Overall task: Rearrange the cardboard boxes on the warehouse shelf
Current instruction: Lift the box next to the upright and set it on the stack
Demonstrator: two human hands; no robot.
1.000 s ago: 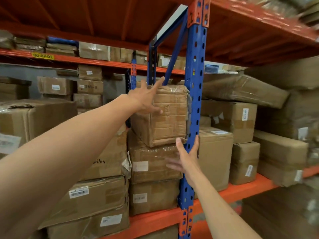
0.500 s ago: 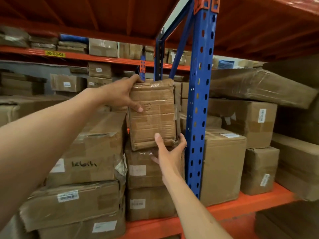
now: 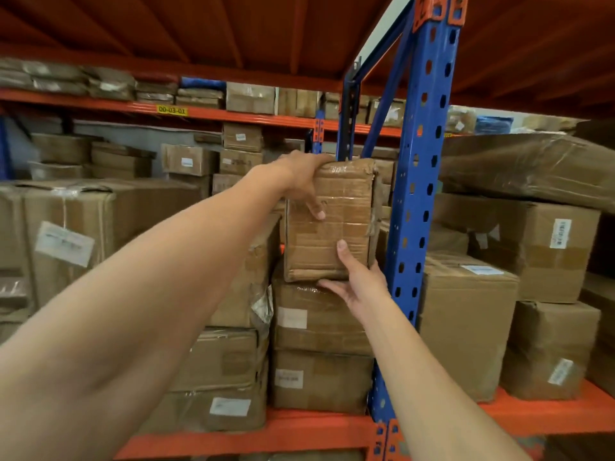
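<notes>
A small taped cardboard box sits on top of a stack of two larger boxes on the orange shelf, just left of the blue upright. My left hand grips its top left corner, thumb down on the front face. My right hand holds its lower right corner, thumb on the front and fingers under the bottom edge. Whether the box still rests on the stack below cannot be told.
The blue perforated upright stands right beside the held box. A big box and stacked boxes fill the left bay. More boxes and a wrapped bundle fill the right bay. An orange shelf deck hangs overhead.
Both hands have closed on the small box: the left from its top to the top left corner, the right up to the lower right corner. My view has shifted left and closer.
</notes>
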